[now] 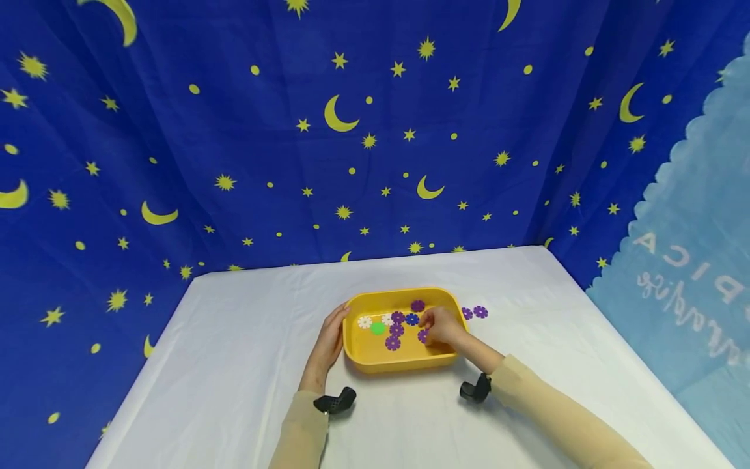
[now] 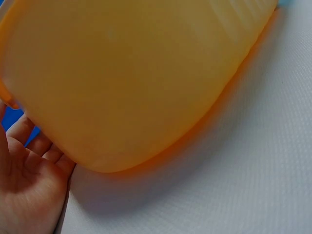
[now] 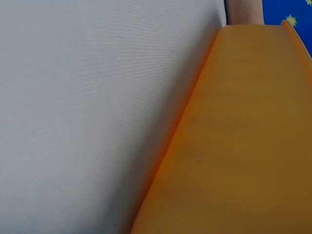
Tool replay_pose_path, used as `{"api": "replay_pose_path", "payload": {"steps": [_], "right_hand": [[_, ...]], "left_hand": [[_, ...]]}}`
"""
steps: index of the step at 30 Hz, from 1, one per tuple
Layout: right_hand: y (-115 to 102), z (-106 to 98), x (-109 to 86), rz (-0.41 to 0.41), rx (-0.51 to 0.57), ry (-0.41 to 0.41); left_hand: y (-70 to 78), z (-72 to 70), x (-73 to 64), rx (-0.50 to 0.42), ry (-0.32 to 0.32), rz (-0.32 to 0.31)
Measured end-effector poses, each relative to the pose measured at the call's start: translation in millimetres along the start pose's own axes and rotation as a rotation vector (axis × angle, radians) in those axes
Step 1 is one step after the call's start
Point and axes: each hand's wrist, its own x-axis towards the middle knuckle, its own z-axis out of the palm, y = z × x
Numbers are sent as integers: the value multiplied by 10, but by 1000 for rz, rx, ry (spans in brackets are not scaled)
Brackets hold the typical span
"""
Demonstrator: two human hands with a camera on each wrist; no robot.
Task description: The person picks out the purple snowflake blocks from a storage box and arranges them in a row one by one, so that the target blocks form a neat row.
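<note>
A yellow plastic tub [image 1: 375, 368] stands on the white table, with several notched plastic discs, like interlocking snowflake discs, spread over its floor. Among them are purple discs [image 1: 392, 342], white discs [image 1: 364, 322], a blue disc [image 1: 412, 319] and a green one [image 1: 377, 328]. My left hand [image 1: 329, 339] holds the tub's left end, its fingers [image 2: 40, 144] against the outer wall. Inside the right part of the tub is my right hand [image 1: 443, 326], fingers bent downward beside a purple disc [image 1: 422, 335]. I cannot tell whether it pinches a disc; the right wrist view shows only the tub's outer wall [image 3: 234, 136].
Two purple discs [image 1: 480, 312] lie on the table just outside the tub's right end. The white tabletop [image 1: 246, 352] extends around the tub. Behind it hangs a blue curtain [image 1: 375, 156] with yellow moons and stars; a light-blue printed cloth [image 1: 691, 273] hangs at the right.
</note>
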Motion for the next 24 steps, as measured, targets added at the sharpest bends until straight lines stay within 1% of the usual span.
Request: {"api": "replay_pose_path", "payload": {"steps": [8, 12, 15, 19, 22, 24], "right_hand": [[8, 7, -16, -9, 28, -4], [1, 9, -13, -2, 2, 22], [-13, 15, -1, 2, -38, 37], [-7, 24, 19, -19, -89, 49], [6, 22, 30, -46, -85, 63], [13, 17, 37, -51, -55, 76]], "left_hand": [[4, 0, -12, -4, -16, 11], [3, -2, -11, -3, -27, 22], [-2, -7, -8, 3, -34, 28], [-6, -12, -5, 0, -31, 25], [-5, -10, -6, -7, -24, 18], [-2, -7, -6, -7, -20, 13]]}}
